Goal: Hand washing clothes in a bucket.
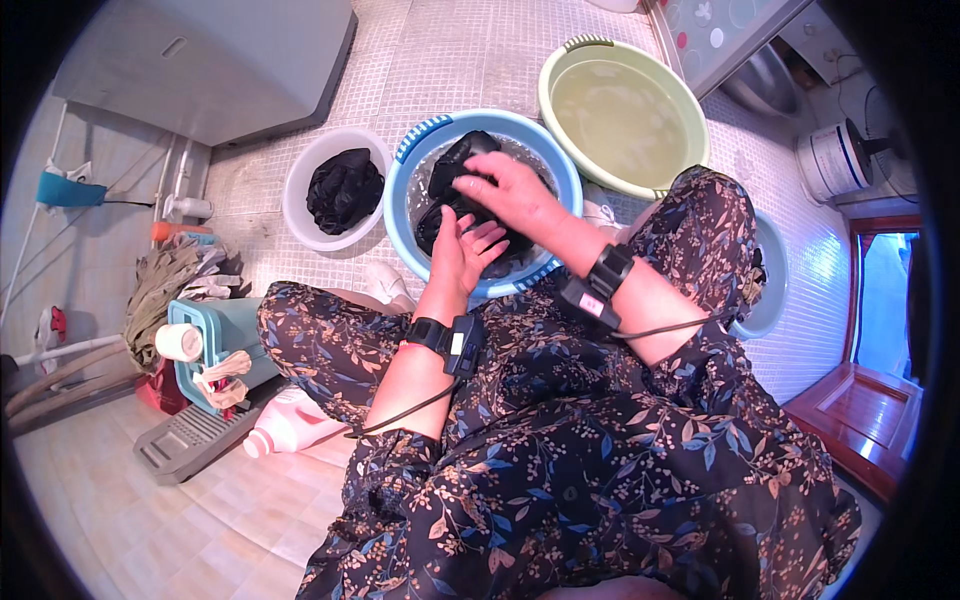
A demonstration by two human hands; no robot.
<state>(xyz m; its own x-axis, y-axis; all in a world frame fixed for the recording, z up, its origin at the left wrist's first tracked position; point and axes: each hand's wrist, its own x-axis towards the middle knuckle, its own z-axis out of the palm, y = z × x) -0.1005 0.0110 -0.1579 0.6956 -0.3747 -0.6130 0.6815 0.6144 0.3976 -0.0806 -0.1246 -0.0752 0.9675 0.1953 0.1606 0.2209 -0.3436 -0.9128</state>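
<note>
A blue plastic basin (571, 187) stands on the floor between my knees, with water and wet black cloth (450, 169) in it. Over its near left part my left hand (463, 251) is held palm up, fingers apart, with nothing in it. My right hand (504, 180) reaches across from the right, its fingers bent at the black cloth; whether they grip it cannot be made out. Left of the blue basin, a white basin (294, 196) holds a bunched black garment (345, 191). A green basin (699, 124) of cloudy water stands to the upper right.
A pink detergent bottle (292, 427) and a grey plastic washboard (180, 442) lie at the lower left, beside a teal bin (244, 330). A grey cabinet-like box (217, 67) stands at the upper left. Another light blue basin (776, 277) sits behind my right knee.
</note>
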